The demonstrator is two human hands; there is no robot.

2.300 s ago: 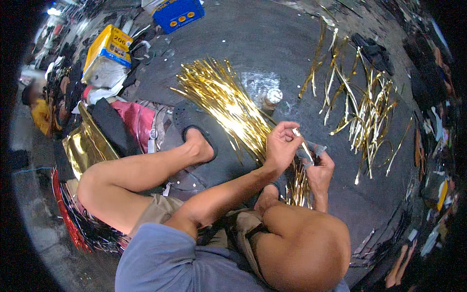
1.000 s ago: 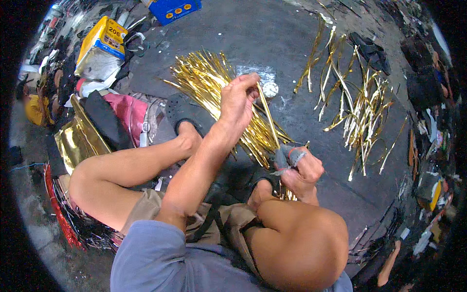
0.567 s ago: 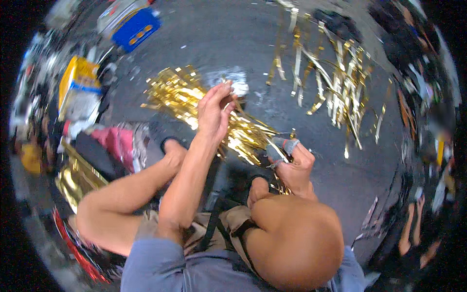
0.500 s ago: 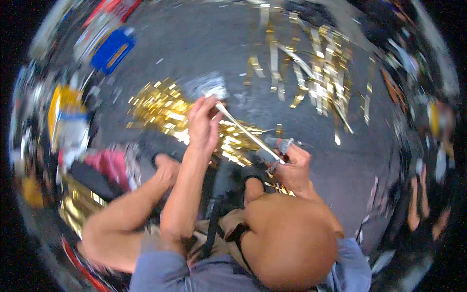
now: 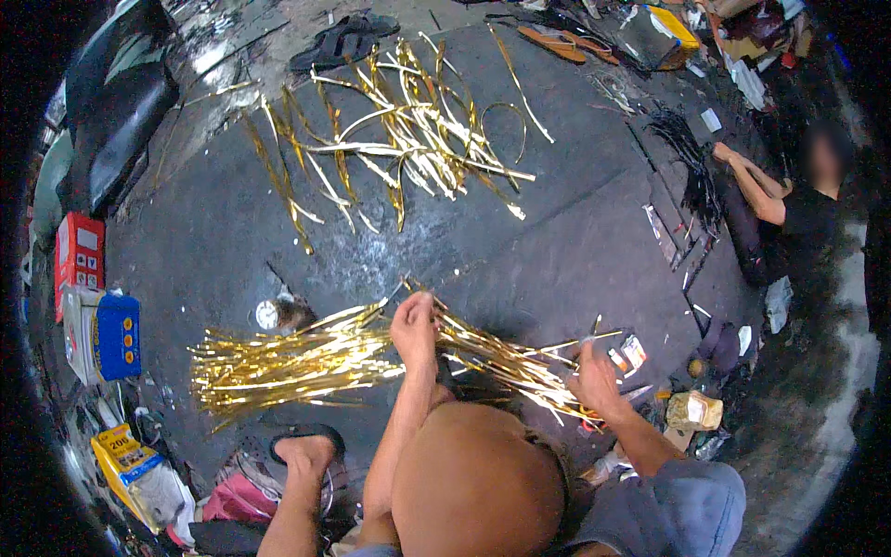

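My left hand (image 5: 415, 332) is closed in a pinch at the gold strips, near the inner ends of two fanned bunches. To its left a wide bunch of shiny gold strips (image 5: 288, 367) lies on the dark floor. A second, narrower bunch of gold strips (image 5: 506, 362) slants from it toward my right hand (image 5: 599, 379). That hand is also closed, at the outer ends of these strips, with a strip tip by its fingers. Exactly which strips each hand grips is partly hidden. Farther off lies a loose pile of long gold strips (image 5: 418, 139).
A round white-faced object (image 5: 268, 314) lies beyond the left bunch. At left stand a blue pack (image 5: 120, 336) and a red box (image 5: 81, 251). Dark sandals (image 5: 343, 42) lie at the back. Another person (image 5: 775, 200) sits at right by black strands (image 5: 691, 162).
The view has swung to the right. Earlier, one pale gold strip stretched slantwise between my raised hands; now both hands are lower, at the bunches, and farther apart.
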